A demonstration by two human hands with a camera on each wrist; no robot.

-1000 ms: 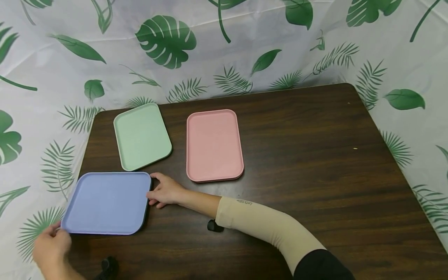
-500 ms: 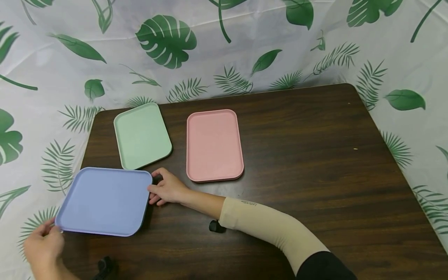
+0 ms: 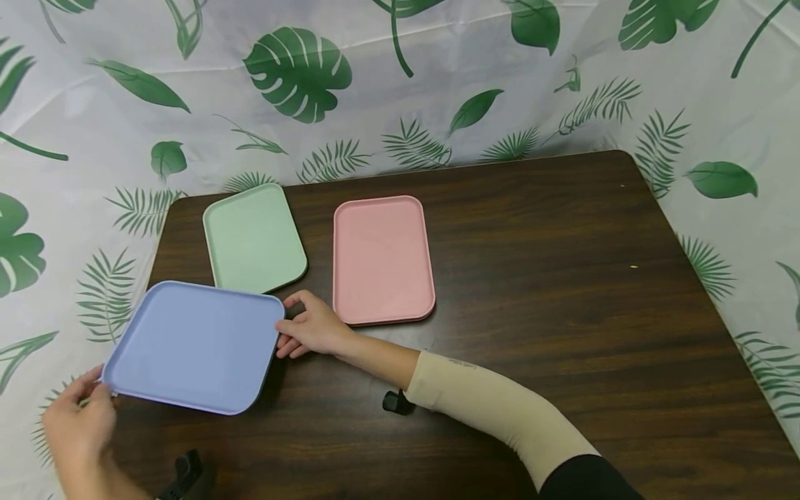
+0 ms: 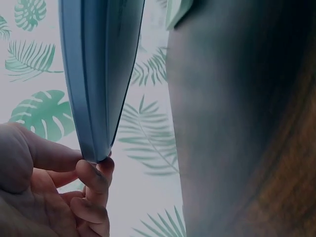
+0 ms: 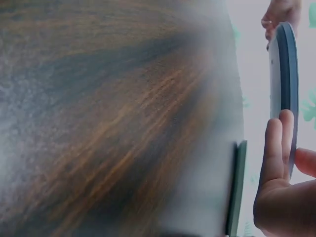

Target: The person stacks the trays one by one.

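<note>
A blue tray (image 3: 194, 344) is held just above the dark wooden table (image 3: 562, 278), tilted, with its far edge overlapping the near end of a green tray (image 3: 253, 239). My left hand (image 3: 92, 394) pinches the blue tray's near left corner; the left wrist view shows the tray's edge (image 4: 96, 74) resting between thumb and fingers (image 4: 94, 180). My right hand (image 3: 290, 328) grips the tray's right edge, thumb on top. In the right wrist view the fingers (image 5: 274, 148) lie along the blue tray (image 5: 285, 69).
A pink tray (image 3: 381, 257) lies flat to the right of the green one. The green tray's edge (image 5: 237, 187) shows beside my right hand. A white cloth with green leaves (image 3: 300, 69) surrounds the table on three sides.
Both hands have lifted the blue tray off the table and carried it away from me and slightly right, so that it now overlaps the green tray's near end.
</note>
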